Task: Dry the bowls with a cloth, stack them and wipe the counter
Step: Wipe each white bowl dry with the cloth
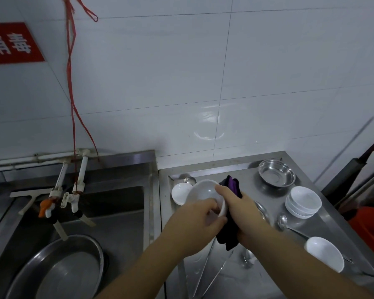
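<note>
Holding white bowl (205, 192) tilted above steel counter (242, 275), mouth toward camera. Left hand (200, 214) gripping near rim, fingers curled over edge into bowl, thumb side underneath. Right hand (239, 209) wrapped around dark cloth (230, 235) w/ purple stripe, pressed to bowl's right outer side; fingers curled round cloth & rim, index tip on top edge. Cloth sticking up behind bowl & hanging below right palm.

Behind held bowl, left: small white bowl (180, 193) on counter, just beside; small round steel piece (190, 180) near it, too small to identify. Back right: steel bowl (276, 172), upright. Near it, toward front: stack of white bowls (303, 201), nested, count unclear. Front right: single white bowl (325, 253), well apart from stack. Between stack & single bowl: steel ladle (282, 222), handle running toward front right. Steel dish (262, 211) partly hidden behind right wrist.

Left of counter: steel sink (121, 212) w/ large steel basin (61, 270) inside, front left. Two white taps (73, 197) over sink off white pipe; one w/ orange handle. Red cord (70, 61) hanging down white tile wall (181, 72) to taps. Red sign (11, 43) upper left, partly cut off. Far right: red bin (371, 227), dark poles leaning at wall.
</note>
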A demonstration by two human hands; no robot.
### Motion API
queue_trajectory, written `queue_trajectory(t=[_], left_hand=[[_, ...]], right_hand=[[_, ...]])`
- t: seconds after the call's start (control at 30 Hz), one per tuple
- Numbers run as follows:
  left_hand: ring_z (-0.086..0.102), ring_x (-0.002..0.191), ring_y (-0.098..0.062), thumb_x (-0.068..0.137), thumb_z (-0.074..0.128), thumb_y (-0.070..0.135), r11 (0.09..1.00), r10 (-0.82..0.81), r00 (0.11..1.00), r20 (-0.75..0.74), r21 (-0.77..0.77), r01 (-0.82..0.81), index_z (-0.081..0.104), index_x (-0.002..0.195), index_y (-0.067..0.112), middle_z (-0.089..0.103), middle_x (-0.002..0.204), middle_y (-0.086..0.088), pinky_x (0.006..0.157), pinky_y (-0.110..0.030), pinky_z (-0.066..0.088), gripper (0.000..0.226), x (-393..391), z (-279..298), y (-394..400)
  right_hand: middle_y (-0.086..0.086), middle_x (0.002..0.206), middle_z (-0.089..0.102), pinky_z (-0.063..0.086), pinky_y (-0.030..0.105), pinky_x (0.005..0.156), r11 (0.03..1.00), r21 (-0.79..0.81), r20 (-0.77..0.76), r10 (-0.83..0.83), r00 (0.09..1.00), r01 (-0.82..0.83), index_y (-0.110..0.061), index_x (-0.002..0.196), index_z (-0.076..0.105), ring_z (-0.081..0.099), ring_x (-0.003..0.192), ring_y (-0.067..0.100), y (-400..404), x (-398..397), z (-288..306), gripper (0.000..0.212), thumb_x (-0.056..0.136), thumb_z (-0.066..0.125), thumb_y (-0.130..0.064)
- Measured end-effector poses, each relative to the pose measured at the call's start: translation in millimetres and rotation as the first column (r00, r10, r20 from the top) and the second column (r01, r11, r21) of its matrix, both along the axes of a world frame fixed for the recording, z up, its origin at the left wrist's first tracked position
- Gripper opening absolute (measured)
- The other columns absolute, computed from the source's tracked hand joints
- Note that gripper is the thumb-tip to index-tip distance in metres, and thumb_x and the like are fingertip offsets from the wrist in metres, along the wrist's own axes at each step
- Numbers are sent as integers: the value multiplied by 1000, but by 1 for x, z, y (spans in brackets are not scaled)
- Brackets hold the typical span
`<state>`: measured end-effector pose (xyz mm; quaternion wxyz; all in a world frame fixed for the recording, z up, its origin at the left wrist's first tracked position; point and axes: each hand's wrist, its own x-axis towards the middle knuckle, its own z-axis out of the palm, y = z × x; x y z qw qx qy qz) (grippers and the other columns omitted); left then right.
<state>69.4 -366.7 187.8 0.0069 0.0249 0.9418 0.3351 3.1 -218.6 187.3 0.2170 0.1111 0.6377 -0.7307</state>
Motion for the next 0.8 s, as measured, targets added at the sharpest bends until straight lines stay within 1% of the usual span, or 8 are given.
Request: queue_trajectory(t=[0.1,0.23,0.33,0.37,0.43,0.5,0.53,0.8], left_hand=[[61,89,4,89,32,79,997,51,995,-87,-55,-56,59,121,45,67,111,18,76,-10,48,54,1,-5,3],[45,113,5,105,42,54,956,291,911,-292,106,-272,55,131,40,49,122,25,95,-12,36,33,1,-14,2],[57,115,-8,110,46,43,817,473,881,11,369,-444,53,138,32,55,130,11,90,-21,50,31,-4,-23,-3],[62,112,-11,111,46,42,735,458,871,176,477,-482,57,135,29,60,129,5,89,-27,56,30,-6,-26,-3],[72,104,-20,112,48,35,464,364,822,439,680,-568,66,118,28,69,120,-3,80,-33,64,21,-6,-28,2],[77,97,-24,110,53,30,255,319,777,543,740,-622,67,108,29,71,116,-7,68,-30,64,14,-5,-31,7],[78,95,-25,110,55,29,219,315,763,564,739,-637,68,108,28,72,116,-8,66,-29,64,13,-5,-34,10],[80,89,-24,108,59,24,272,233,770,593,721,-638,71,115,19,74,116,-10,70,-30,64,15,-16,-61,46]], right_hand=[[18,97,80,64,44,65,993,-105,112,-47,993,59,-11,114,72,80,86,37,5,2,-11,54,74,88,-44],[26,101,78,57,44,59,979,-166,179,-89,980,119,-8,115,72,73,76,43,6,3,-18,75,59,89,-55],[22,104,79,58,45,61,966,-194,180,-136,974,171,-12,117,72,74,80,43,12,1,-21,71,63,90,-55],[21,106,79,59,47,64,962,-205,175,-144,974,179,-12,119,71,76,85,44,15,0,-22,65,71,89,-51],[21,106,79,61,49,66,957,-222,167,-150,974,185,-12,121,70,77,89,44,23,-1,-26,56,77,87,-42],[21,108,78,61,51,67,961,-214,162,-141,977,174,-13,123,70,77,91,45,32,-1,-28,53,79,87,-37],[21,109,78,61,50,68,966,-202,163,-128,978,160,-14,125,70,76,93,46,38,-1,-30,52,80,86,-36],[26,96,72,55,43,58,990,-57,163,-120,979,130,-13,120,71,65,68,38,98,-8,-40,35,88,83,-23]])
